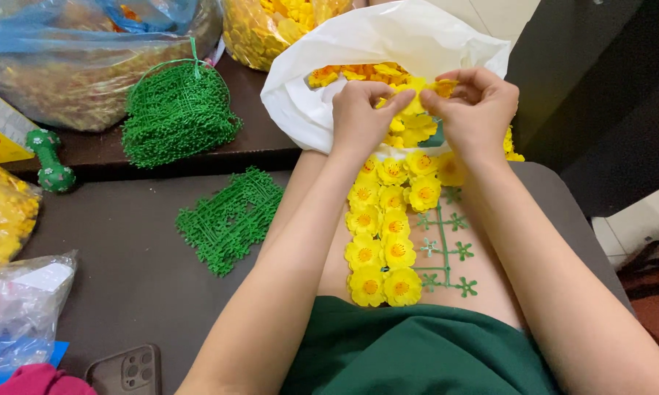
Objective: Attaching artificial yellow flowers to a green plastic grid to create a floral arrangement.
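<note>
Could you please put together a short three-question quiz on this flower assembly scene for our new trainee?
1. Which hands touch the yellow flowers at the white bag?
2. True or false: every tip of the green frame on the lap already carries a flower.
3. Where does the flat pile of green frames lie?

Key
1. Both, left hand and right hand.
2. False; the right column is bare.
3. On the brown surface, beside the left arm.

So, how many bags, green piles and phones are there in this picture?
Bags: 5
Green piles: 2
Phones: 1
Total: 8
</note>
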